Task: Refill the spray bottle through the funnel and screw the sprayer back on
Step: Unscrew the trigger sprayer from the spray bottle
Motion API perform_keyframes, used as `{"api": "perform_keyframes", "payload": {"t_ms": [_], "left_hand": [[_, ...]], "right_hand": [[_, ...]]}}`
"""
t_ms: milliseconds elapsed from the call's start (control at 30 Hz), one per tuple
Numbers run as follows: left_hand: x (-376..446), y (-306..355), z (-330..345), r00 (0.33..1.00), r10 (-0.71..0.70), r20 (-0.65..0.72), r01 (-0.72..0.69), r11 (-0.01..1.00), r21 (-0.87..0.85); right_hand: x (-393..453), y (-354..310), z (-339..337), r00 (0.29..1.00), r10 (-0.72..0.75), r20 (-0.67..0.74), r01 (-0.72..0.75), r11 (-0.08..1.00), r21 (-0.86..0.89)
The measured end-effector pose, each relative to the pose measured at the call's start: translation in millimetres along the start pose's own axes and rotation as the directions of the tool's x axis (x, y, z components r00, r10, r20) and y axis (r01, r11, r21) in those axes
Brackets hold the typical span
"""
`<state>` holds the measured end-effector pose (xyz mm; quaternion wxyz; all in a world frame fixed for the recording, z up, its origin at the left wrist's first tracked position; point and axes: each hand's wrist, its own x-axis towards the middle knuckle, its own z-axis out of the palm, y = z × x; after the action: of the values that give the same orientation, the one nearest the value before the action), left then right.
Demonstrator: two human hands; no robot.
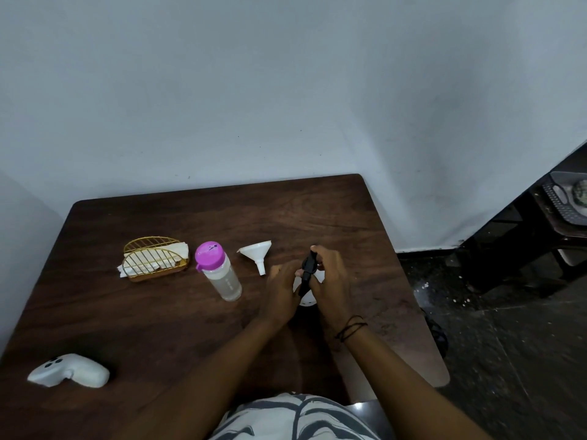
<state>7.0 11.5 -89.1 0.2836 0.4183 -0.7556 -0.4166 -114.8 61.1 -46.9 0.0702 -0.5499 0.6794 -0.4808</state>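
Observation:
A white spray bottle stands on the brown table, mostly hidden between my hands. My left hand wraps round its body from the left. My right hand grips the black sprayer head on top of the bottle. A white funnel lies on its side just behind my left hand, spout toward me. A clear bottle with a purple cap stands left of the funnel, holding clear liquid.
A gold wire napkin holder with white napkins sits at the left. A white controller lies near the table's front left. The wall runs behind the table; a dark shelf with a basket stands at far right.

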Motion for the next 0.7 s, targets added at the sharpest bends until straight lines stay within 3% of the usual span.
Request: {"api": "perform_keyframes", "payload": {"t_ms": [67,167,267,500,700], "left_hand": [[1,1,-1,1.0,0.002,0.016,-0.003,1.0,0.014],[3,1,-1,1.0,0.015,0.026,-0.017,0.998,0.067],[5,-1,-1,0.999,0.025,0.037,-0.03,0.992,0.121],[4,-2,1,1.0,-0.005,0.026,0.0,0.985,0.174],[3,-1,0,1.0,0.003,-0.005,-0.002,0.977,0.212]], "right_hand": [[-2,6,1,0.999,-0.034,-0.012,0.034,0.999,0.014],[-9,3,-5,0.989,0.145,0.034,-0.148,0.978,0.149],[-12,-1,-7,0.98,0.193,0.042,-0.197,0.96,0.2],[10,-26,-35,0.98,0.191,-0.047,-0.162,0.919,0.36],[44,-49,-79,0.964,0.077,-0.253,0.025,0.926,0.376]]}}
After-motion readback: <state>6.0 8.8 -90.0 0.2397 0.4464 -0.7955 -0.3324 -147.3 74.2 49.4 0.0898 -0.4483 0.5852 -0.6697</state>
